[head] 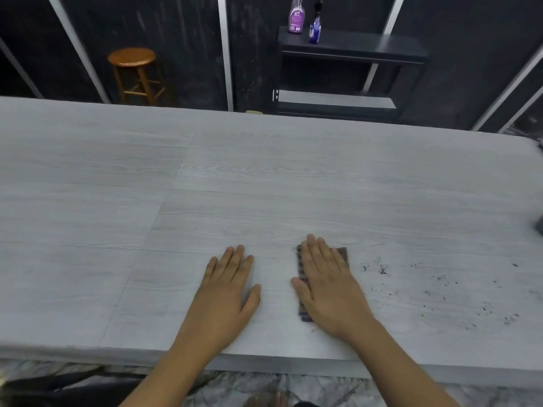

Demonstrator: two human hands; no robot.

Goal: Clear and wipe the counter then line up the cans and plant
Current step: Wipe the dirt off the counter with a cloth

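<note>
"What are your hands doing?"

"From my head camera, I see both of them lying flat on the gray tabletop. My left hand is spread out, fingers released, with nothing under it. My right hand is flat too, and it presses down on a small dark cloth. The fingers are stretched out on top of the cloth, not curled around it."

"Where is the cloth?"

"Near the front edge of the tabletop, just beside my left hand."

"Is the tabletop clean?"

"Not all of it. There are little black crumbs scattered to the right of the cloth."

"What else do you see?"

"Behind the tabletop there is a brown wooden stool on the left. On the right is a dark shelf with a purple spray bottle and a blue spray bottle standing on top, close together."
</note>
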